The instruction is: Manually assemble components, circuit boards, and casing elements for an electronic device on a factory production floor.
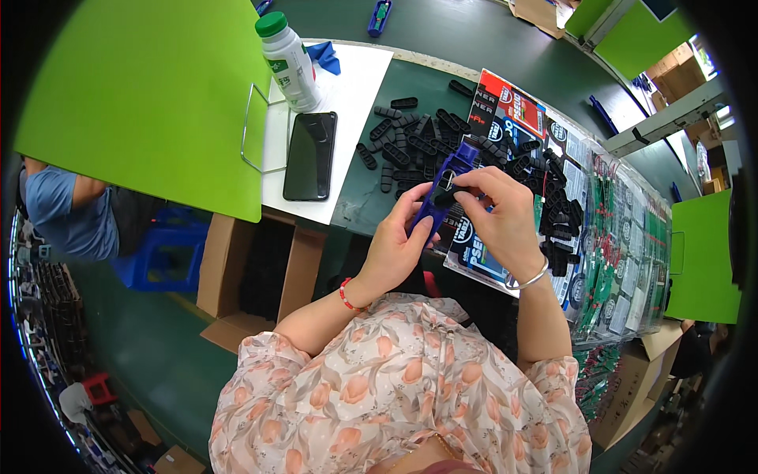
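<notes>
My left hand [392, 246] is closed round a long blue plastic housing [467, 152], which slants up and to the right over the table's front edge. A recess with metal-looking parts shows in its middle. My right hand [505, 212] pinches a small black piece [447, 197] against the open side of the housing, near that recess. Whether the piece sits inside it I cannot tell, as my fingers cover part of it. Beyond my hands lies a heap of black oval pieces with raised bumps [407, 141], spread over the green table top and onto printed sheets [517, 114].
Left of the heap, a black phone [310, 156] and a white bottle with a green cap [290, 67] rest on a white board. A green panel [150, 95] borders the left. Clear trays of green circuit boards [624, 245] stand right. An open carton [225, 272] sits below.
</notes>
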The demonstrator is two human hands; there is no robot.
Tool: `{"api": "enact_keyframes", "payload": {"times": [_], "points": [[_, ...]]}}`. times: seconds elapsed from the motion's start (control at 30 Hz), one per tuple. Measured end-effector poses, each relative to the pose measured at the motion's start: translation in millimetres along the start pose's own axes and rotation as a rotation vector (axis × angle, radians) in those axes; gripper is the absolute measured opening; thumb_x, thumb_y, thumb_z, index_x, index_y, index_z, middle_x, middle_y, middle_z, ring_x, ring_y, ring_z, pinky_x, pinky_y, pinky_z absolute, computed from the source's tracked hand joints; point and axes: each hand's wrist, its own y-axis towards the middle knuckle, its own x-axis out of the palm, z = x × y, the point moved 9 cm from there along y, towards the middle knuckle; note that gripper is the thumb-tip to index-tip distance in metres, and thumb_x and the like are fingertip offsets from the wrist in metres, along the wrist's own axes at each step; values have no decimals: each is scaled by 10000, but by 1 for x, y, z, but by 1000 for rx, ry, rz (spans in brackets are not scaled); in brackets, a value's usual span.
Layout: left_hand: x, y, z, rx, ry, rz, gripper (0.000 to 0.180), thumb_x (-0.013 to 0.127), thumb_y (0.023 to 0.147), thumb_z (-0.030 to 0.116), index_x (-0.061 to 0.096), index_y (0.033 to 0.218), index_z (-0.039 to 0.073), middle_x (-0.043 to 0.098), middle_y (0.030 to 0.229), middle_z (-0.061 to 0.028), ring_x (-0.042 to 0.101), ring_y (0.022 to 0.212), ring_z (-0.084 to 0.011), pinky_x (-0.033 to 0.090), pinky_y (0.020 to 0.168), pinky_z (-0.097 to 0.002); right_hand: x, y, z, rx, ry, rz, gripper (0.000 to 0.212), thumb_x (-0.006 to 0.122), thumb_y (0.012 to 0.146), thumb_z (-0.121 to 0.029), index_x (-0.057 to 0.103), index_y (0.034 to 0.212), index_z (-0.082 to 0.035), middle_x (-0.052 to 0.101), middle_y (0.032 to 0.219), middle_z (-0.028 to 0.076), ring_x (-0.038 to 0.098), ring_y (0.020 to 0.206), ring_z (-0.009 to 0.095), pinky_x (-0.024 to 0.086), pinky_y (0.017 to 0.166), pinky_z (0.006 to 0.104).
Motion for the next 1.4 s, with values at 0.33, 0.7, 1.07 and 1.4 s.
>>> {"api": "enact_keyframes", "payload": {"times": [0.33,0.7,1.07,1.4], "points": [[-17,-10,10,99,324,129,313,533,948,39,450,1250,34,604,817,-47,574,648,-70,481,582,-220,25,-8,-27,-133,-117,84,147,691,735,-10,679,882,-23,624,850,96,637,737,288,516,661,354],[-37,-36,41,350,172,228,411,544,936,52,531,1344,98,690,847,-59,587,601,-62,511,564,-234,41,-19,-28,204,236,249,690,694,738,52,414,1362,-40,498,1156,85,589,836,128,525,668,224],[-48,-50,42,379,291,252,375,607,887,93,583,1260,69,691,891,-187,669,649,-245,499,592,-310,66,-29,-34,220,313,69,413,649,815,54,512,1203,16,603,1008,64,629,884,120,537,681,213],[-44,-52,44,431,343,256,358,612,874,85,623,1232,102,657,817,-222,644,572,-256,487,551,-315,67,-38,-1,338,511,63,378,665,793,77,505,1124,-13,578,971,37,614,846,123,520,671,222]]}}
